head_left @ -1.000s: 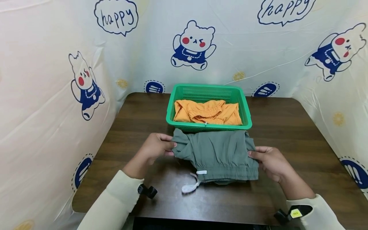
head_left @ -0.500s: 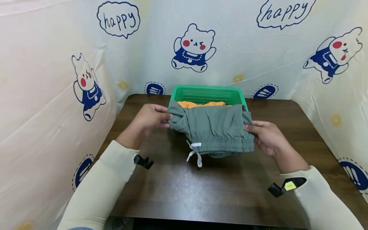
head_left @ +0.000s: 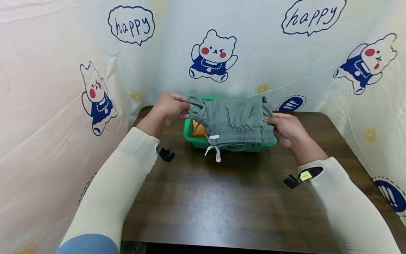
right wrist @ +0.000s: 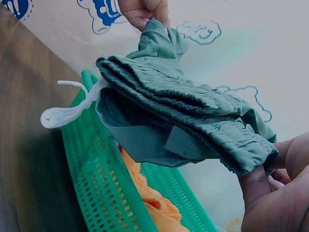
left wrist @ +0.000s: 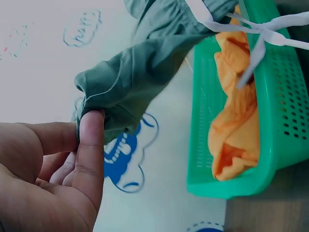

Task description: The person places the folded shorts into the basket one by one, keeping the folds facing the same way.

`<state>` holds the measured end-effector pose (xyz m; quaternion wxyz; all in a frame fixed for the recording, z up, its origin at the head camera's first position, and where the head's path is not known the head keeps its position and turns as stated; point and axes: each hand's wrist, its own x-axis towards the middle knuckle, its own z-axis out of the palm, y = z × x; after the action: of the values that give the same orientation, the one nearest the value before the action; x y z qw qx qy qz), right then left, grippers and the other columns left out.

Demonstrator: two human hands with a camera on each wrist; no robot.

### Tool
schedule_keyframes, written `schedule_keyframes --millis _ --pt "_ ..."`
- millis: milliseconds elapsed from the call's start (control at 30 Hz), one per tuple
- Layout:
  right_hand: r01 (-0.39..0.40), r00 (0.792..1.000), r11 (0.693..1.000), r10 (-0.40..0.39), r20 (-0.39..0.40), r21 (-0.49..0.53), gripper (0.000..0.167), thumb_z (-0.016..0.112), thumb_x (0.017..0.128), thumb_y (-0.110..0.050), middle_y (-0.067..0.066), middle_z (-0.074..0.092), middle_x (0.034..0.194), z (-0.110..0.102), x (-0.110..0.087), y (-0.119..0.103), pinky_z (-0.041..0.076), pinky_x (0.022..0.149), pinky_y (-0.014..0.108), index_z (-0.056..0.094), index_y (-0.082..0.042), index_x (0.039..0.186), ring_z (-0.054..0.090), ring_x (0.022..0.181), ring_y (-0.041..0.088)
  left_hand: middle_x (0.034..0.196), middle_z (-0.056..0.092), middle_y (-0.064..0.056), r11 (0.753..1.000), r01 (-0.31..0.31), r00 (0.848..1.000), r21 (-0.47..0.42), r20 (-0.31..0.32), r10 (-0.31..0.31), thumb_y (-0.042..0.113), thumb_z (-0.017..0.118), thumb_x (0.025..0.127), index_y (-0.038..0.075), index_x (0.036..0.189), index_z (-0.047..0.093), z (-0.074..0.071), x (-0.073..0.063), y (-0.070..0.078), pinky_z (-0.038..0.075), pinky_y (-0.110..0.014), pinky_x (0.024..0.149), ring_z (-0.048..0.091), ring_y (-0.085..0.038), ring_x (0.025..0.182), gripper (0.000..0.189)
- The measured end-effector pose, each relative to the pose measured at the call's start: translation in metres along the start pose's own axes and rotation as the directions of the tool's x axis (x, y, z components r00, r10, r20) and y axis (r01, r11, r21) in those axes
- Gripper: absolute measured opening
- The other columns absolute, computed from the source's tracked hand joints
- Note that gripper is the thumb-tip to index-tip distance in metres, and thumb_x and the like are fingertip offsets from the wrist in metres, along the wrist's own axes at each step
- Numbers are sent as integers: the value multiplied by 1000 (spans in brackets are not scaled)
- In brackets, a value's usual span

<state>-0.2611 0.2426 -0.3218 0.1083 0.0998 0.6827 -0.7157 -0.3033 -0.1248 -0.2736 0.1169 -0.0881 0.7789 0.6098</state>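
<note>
Folded grey-green shorts (head_left: 236, 118) with an elastic waistband and a white drawstring (head_left: 217, 155) hang in the air over a green plastic basket (head_left: 188, 135). My left hand (head_left: 169, 109) pinches their left edge between thumb and fingers. On the other side my right hand (head_left: 287, 128) grips the waistband end, which the right wrist view shows as stacked layers. Orange folded clothing (left wrist: 236, 116) lies inside the basket below, mostly hidden by the shorts in the head view. In the left wrist view a gap shows between the shorts and the orange cloth.
The basket stands near the back of a dark wooden table (head_left: 215, 197). A pale curtain (head_left: 253, 42) printed with cartoon bears and words surrounds the table at the back and both sides. The table's front edge runs along the bottom of the head view.
Both hands have carried the shorts forward and up from the table in front of the basket to above it. The orange clothing has become mostly covered from the head view.
</note>
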Motion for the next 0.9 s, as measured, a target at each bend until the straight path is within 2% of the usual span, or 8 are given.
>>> schedule_keyframes --millis 100,233,367,433,567,700,800,900 --pt "-15 999 1000 15 -41 0 57 69 100 -17 -9 45 122 2 10 -2 39 59 18 46 -10 152 40 74 5 108 62 -15 999 31 999 -31 -13 -31 5 70 97 6 121 57 0 12 -1 61 -31 75 68 -23 77 27" --pt "-11 995 1000 11 -98 5 55 70 99 -17 -4 43 137 5 25 -4 37 60 19 48 -10 150 37 73 6 109 59 -14 996 46 998 -80 -30 -48 5 69 98 7 121 55 -1 28 -3 61 -31 77 65 -22 75 27" --pt "-14 994 1000 11 -113 -23 61 68 101 -18 -1 32 157 8 36 -10 38 65 18 42 -12 157 37 77 5 108 59 -14 995 49 998 -85 -46 -53 4 68 98 7 123 54 1 38 0 60 -33 83 64 -20 72 29" --pt "-15 993 1000 12 -122 -25 60 67 101 -18 0 35 155 10 39 -13 39 65 18 44 -11 156 38 78 6 108 60 -13 995 50 997 -83 -61 -55 3 69 97 6 124 55 1 40 4 60 -33 83 65 -20 70 31" --pt "-11 986 1000 9 -168 -11 56 67 101 -16 0 44 147 14 46 -19 43 66 18 48 -11 153 45 79 8 108 62 -11 998 35 993 -60 -109 -41 6 71 96 7 124 59 2 42 15 60 -28 74 67 -18 69 31" --pt "-9 977 1000 10 -214 4 59 66 101 -17 3 37 159 15 50 -22 42 61 16 44 -14 156 46 81 4 110 60 -9 999 13 988 -35 -153 -18 9 72 97 9 122 61 5 42 23 60 -28 75 69 -19 74 27" --pt "-16 972 1000 12 -237 -15 58 67 101 -19 3 35 160 14 56 -19 36 58 19 46 -15 155 40 74 3 113 61 -9 1000 2 985 -23 -172 -6 10 72 97 8 122 65 9 43 22 59 -30 82 70 -19 77 26" --pt "-35 971 997 19 -237 -64 57 67 101 -22 4 41 156 15 62 -9 35 61 23 48 -15 154 38 67 4 117 63 -9 1000 -14 983 -24 -183 9 8 71 97 7 123 69 12 46 10 59 -33 86 69 -18 77 26"
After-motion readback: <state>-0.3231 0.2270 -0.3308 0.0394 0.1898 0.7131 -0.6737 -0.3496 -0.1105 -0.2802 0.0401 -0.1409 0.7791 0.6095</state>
